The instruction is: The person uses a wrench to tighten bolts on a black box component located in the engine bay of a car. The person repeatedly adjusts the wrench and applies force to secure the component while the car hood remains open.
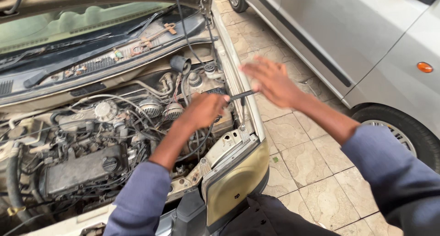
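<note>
I look down into the open engine bay (91, 139) of a beige car. My left hand (204, 110) is closed around the handle of a dark slim tool (242, 95), whose shaft sticks out to the right over the fender edge. It hovers above the battery area near the right side of the bay. My right hand (272, 82) is blurred, fingers spread flat, just right of the tool's tip, above the fender and paving. It holds nothing.
Hoses, wires and the engine cover (82, 169) fill the bay. The headlight (236, 181) is at the front corner. A silver car (366, 48) with its wheel (403, 135) stands close on the right, across paved ground (302, 172). A wrench (158, 34) lies on the cowl.
</note>
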`<state>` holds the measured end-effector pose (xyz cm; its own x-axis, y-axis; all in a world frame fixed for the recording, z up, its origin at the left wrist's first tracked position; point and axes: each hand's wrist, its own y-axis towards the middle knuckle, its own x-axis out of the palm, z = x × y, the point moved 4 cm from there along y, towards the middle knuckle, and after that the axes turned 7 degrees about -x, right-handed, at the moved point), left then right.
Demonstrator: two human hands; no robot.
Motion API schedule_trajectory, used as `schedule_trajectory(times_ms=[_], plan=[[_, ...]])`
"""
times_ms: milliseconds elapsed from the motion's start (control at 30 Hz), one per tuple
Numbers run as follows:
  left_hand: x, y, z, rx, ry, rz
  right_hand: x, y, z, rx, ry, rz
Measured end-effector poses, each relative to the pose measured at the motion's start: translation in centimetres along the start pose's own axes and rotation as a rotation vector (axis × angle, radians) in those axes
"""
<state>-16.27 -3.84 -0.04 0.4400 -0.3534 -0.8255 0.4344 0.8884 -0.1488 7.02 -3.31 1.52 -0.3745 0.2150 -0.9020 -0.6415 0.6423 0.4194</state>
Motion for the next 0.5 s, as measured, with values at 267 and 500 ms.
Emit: schedule_trajectory(times_ms=[267,500], plan=[[6.6,-1.7,6.2,0.062,0.1,-0.278,3.3,9.4,2.5,0.412,-0.04,-0.535],[4.2,-5.9,8.8,0.546,0.08,-0.492,6.6,11.8,-1.0,-0.007,-0.251,-0.776]])
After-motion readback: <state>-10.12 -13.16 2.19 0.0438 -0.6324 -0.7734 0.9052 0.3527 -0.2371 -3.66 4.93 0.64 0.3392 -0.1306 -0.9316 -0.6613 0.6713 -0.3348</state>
